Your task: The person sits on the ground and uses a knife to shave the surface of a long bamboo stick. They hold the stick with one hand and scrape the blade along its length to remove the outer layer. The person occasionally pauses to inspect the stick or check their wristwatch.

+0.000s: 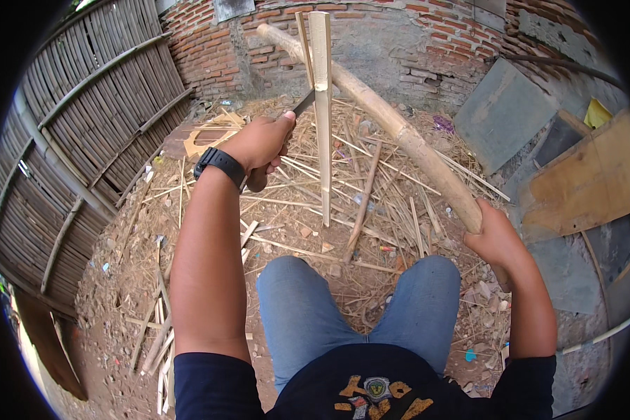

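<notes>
My left hand (259, 148), a dark watch on its wrist, is closed round the handle of a knife. The dark knife blade (304, 103) is lodged in the split of an upright bamboo piece (323, 147), just below its pale node. Above the blade, a thin strip (304, 49) spreads away from the left side of the piece. My right hand (498, 234) grips the near end of a thick bamboo pole (406, 136). That pole slants up to the far left and passes behind the upright piece.
Bamboo strips and offcuts (357, 203) litter the dirt ground before my knees. A bamboo slat fence (84, 105) stands on the left and a brick wall (427, 42) at the back. Grey sheets (505, 115) and a wooden board (581, 178) lean on the right.
</notes>
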The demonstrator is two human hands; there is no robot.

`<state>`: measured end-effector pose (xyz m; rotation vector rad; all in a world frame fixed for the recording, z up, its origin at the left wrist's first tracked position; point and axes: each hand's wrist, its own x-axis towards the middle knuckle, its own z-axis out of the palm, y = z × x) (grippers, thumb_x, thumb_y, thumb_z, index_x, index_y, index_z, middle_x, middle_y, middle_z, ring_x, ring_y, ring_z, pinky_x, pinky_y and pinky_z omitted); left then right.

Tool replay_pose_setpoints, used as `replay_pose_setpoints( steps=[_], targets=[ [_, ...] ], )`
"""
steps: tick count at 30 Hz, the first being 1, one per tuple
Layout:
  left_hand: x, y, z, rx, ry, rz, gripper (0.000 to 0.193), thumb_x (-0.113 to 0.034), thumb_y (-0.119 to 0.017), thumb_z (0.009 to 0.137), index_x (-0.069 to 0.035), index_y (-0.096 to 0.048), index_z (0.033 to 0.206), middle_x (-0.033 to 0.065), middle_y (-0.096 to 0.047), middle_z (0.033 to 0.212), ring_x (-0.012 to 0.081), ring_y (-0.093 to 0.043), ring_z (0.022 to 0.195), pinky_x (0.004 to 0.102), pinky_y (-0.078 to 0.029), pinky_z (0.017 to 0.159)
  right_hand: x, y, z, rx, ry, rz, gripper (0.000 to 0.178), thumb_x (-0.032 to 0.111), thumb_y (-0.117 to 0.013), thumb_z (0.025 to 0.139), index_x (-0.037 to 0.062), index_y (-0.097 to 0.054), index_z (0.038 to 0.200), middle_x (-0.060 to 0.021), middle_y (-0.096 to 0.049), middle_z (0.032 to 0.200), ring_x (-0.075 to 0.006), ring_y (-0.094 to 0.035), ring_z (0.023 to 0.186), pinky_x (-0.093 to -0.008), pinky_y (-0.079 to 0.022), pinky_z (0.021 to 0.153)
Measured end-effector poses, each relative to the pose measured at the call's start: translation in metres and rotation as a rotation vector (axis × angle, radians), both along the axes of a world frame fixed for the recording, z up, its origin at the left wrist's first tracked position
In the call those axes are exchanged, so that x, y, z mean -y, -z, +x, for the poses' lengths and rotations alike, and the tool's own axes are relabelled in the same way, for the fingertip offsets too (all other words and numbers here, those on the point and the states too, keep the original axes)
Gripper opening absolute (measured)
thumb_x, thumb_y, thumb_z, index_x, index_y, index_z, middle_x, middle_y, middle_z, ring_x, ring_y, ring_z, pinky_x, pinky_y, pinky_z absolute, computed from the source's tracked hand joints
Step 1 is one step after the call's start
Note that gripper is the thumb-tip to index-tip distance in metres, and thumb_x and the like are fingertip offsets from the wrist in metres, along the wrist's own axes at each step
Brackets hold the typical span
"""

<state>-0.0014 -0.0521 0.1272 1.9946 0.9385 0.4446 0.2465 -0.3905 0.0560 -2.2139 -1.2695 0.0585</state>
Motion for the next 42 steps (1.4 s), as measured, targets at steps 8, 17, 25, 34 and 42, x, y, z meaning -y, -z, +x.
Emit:
replay_pose_setpoints(
  steps=[8, 17, 25, 34, 42],
  targets=[
    [0.001, 0.025, -0.012, 0.042, -0.042, -0.031, 0.048, -0.047, -0.04, 0.102, -0.002, -0.055, 0.102, 0.0039, -0.052, 0.068, 0.0108, -0.046, 0.047, 0.0277, -0.04, 0.042, 0.004, 0.024, -0.01, -0.134, 0.045, -0.141, 0.051, 0.012, -0.073, 0.07, -0.0049, -0.056, 0.114, -0.0207, -0.066, 0.091, -0.0318, -0.067, 0.084, -0.0395, -0.051, 0.074],
    [-0.006, 0.029, -0.015, 0.102, 0.013, -0.027, 0.044, -0.043, -0.039, 0.103, -0.002, -0.054, 0.098, 0.0032, -0.05, 0.065, 0.0109, -0.045, 0.043, 0.0274, -0.038, 0.039, 0.021, 0.011, -0.018, -0.403, 0.063, 0.273, 0.044, 0.01, -0.076, 0.074, -0.0027, -0.058, 0.113, -0.0062, -0.062, 0.085, -0.0139, -0.059, 0.072, -0.0306, -0.049, 0.065],
    [-0.011, 0.038, -0.013, 0.126, 0.008, -0.043, 0.044, -0.044, -0.042, 0.102, -0.003, -0.054, 0.095, 0.0029, -0.051, 0.064, 0.011, -0.045, 0.043, 0.0271, -0.038, 0.039, 0.018, -0.04, 0.0, -0.272, 0.179, 0.572, 0.046, 0.005, -0.069, 0.079, -0.0024, -0.052, 0.121, -0.0037, -0.058, 0.085, -0.0136, -0.057, 0.076, -0.0299, -0.048, 0.071],
    [-0.009, 0.048, -0.003, -0.173, -0.02, 0.014, 0.042, -0.043, -0.043, 0.102, -0.003, -0.056, 0.097, 0.0029, -0.051, 0.063, 0.0117, -0.046, 0.045, 0.0283, -0.039, 0.041, 0.005, 0.07, 0.008, -0.204, 0.069, -0.221, 0.055, 0.014, -0.072, 0.071, -0.0036, -0.052, 0.12, -0.0255, -0.065, 0.097, -0.0369, -0.066, 0.091, -0.0411, -0.051, 0.081],
    [-0.018, 0.083, -0.011, -0.006, -0.006, -0.06, 0.045, -0.044, -0.041, 0.102, -0.002, -0.056, 0.096, 0.0028, -0.05, 0.064, 0.0118, -0.047, 0.047, 0.0285, -0.042, 0.044, 0.005, 0.102, 0.001, -0.324, 0.01, -0.126, 0.053, 0.016, -0.075, 0.071, -0.0042, -0.054, 0.115, -0.0214, -0.065, 0.088, -0.0328, -0.067, 0.081, -0.04, -0.051, 0.072]
  ],
)
